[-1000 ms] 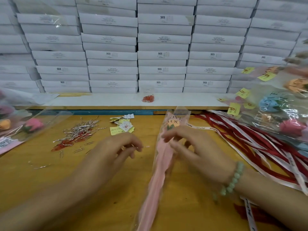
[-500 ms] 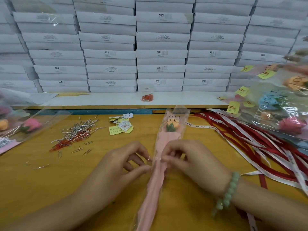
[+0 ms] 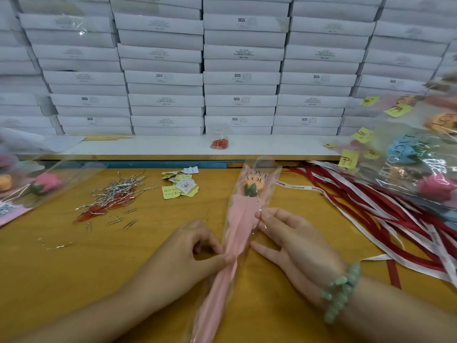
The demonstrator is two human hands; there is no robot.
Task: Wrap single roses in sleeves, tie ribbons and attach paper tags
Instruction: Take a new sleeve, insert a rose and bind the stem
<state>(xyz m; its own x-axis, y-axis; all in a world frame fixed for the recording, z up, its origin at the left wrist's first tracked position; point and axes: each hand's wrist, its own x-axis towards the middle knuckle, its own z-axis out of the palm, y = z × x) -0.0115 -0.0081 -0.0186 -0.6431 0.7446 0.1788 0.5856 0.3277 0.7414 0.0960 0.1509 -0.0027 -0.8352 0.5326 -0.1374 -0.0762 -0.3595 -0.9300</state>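
A wall of stacked white boxes backs the table. On the right of it, red and white ribbons fan out beneath a heap of finished wrapped roses. In the middle, lying lengthwise toward the person, is the 1 rose in work: an orange bloom inside a clear sleeve lined with pink paper.

The left hand pinches the sleeve at its narrowing waist, thumb and forefinger closed on the film. The right hand pinches a thin silver twist tie between thumb and forefinger, its other fingers lying loose along the sleeve's right edge.

The step looks to be cinching the sleeve — so the left pinch should keep the film gathered tight exactly where the tie goes round. The 2 tie ends want even length for a clean twist. Spare ties and small paper tags lie further back on the left, near enough to reach.
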